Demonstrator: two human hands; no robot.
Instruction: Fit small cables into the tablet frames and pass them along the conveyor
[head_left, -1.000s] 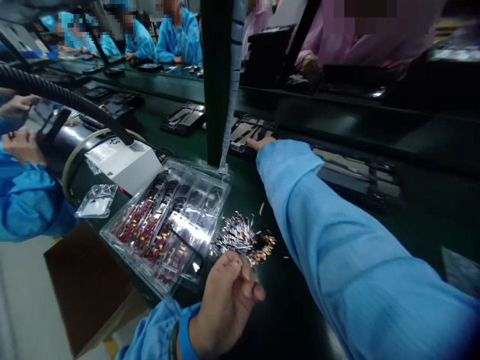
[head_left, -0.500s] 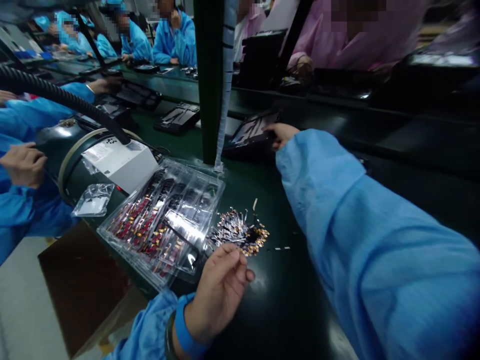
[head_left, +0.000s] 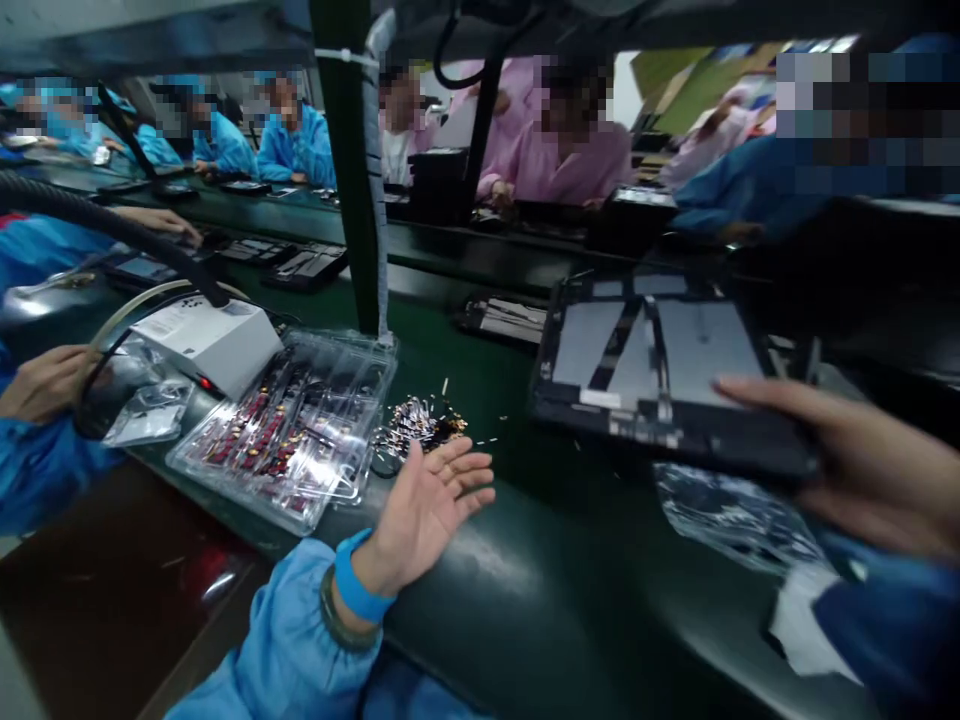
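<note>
At the right of the frame, the right hand point(head_left: 855, 470) is gripping the near edge of a dark flat panel point(head_left: 660, 370), lifting it above the green surface point(head_left: 525, 560). The panel looks stiff, thin and fragile; its frame edges seem the safest hold. At lower centre, the left hand point(head_left: 427, 505) is hovering, fingers released, beside a pile of tiny parts point(head_left: 416, 425).

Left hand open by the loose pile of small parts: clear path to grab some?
Probably yes. The left hand is open, palm up, right beside the pile of small parts on the green belt, with nothing between them.
</note>
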